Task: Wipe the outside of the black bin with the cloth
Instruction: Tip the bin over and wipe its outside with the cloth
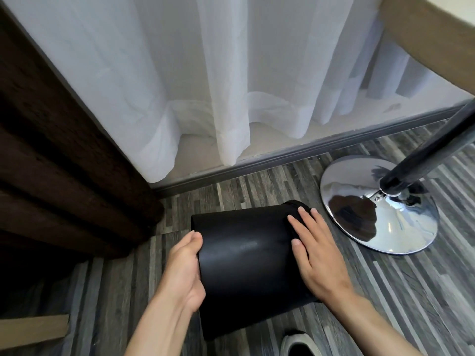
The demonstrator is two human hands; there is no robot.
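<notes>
The black bin [246,263] is tilted above the floor, its side wall facing me. My left hand [183,273] grips its left side, thumb on top and fingers underneath. My right hand [316,253] lies flat on the bin's right side, near its far end. A dark cloth [291,213], almost the same black as the bin, shows as a fold under my right fingers and is pressed against the wall. Most of the cloth is hidden by the hand.
A chrome round stool base [377,204] with a dark post stands on the striped grey floor to the right. White curtains [231,86] hang behind, with a dark brown curtain [51,163] at left. A shoe [298,343] is at the bottom edge.
</notes>
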